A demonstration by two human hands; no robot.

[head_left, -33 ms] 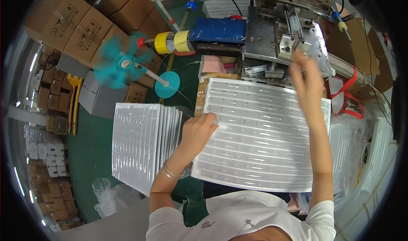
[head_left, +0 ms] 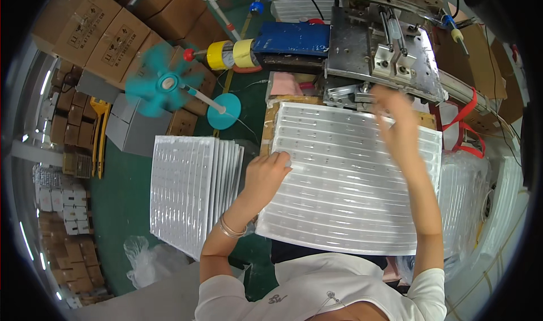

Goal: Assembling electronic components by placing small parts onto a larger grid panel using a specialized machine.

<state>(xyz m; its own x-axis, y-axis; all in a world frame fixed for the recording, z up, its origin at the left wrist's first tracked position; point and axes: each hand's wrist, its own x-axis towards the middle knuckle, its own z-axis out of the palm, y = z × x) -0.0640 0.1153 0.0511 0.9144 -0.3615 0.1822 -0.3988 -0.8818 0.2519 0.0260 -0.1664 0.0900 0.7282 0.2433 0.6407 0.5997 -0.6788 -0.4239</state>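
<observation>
A large white ribbed panel (head_left: 345,191) with rows of small marks lies flat before me. My left hand (head_left: 266,174) is at its left edge with curled fingers. A small translucent bit (head_left: 288,163) shows at the fingertips, too small to name. Over the panel's far right part is my right hand (head_left: 394,120), smeared by motion, so its fingers cannot be read. Just beyond it stands a metal machine plate (head_left: 353,52) with a bolted clamp fitting (head_left: 390,60). To the left, several similar panels (head_left: 184,193) stand leaning together.
A turquoise fan (head_left: 167,83) spins at the left. Yellow tape rolls (head_left: 218,56) sit beside a blue block (head_left: 291,38). Cardboard boxes (head_left: 79,24) are stacked far left. Red straps (head_left: 469,131) and wrapped panels (head_left: 461,202) are on the right; a plastic bag (head_left: 144,259) lies on the floor.
My right hand has come back toward me, from the clamp fitting to over the panel's far edge. My left hand stays at the left edge.
</observation>
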